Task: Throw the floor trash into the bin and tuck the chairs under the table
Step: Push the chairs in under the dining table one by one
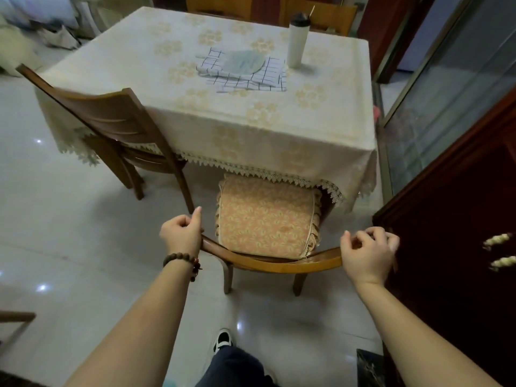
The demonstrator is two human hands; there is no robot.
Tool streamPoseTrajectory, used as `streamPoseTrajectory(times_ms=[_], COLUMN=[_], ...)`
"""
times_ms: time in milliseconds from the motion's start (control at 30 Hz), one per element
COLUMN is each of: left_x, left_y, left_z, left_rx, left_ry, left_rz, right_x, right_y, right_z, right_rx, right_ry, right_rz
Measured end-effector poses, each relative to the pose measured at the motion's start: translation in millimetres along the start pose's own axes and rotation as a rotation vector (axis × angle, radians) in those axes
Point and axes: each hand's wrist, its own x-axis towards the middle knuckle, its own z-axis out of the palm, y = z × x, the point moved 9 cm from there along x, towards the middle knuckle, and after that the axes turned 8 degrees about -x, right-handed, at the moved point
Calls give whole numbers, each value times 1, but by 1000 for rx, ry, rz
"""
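Observation:
A wooden chair [268, 264] with an orange patterned cushion [265, 222] stands at the near side of the table [212, 113]; the front of its seat lies under the lace-edged cloth. My left hand [183, 233] rests on the left end of the curved backrest, fingers curled. My right hand [368, 254] rests on the right end, fingers loosely bent. A second wooden chair [111, 127] stands angled at the table's left corner, its seat partly under the cloth. No floor trash and no bin are in view.
On the table lie a checked cloth [251, 76] with a grey fan on it and a white bottle [298, 40]. A dark wooden cabinet [458, 219] stands close on the right, a glass sliding door [446, 88] beyond it. Two more chairs stand behind the table.

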Motion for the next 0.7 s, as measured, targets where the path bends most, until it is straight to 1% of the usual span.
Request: streamPoseTrajectory(times_ms=[100, 267, 533, 700], left_x=[19, 38, 97, 146], left_y=[6, 12, 38, 50], left_z=[-1, -3, -4, 6], left_rx=[2, 52, 92, 105], left_ry=[32, 4, -2, -67], left_rz=[35, 94, 156, 199], right_x=[1, -3, -4, 9], right_y=[-4, -15, -62, -94], right_z=[3, 9, 26, 47], right_rx=[-2, -15, -36, -77], right_ry=[31, 37, 76, 64], right_rz=[-19, -11, -27, -9])
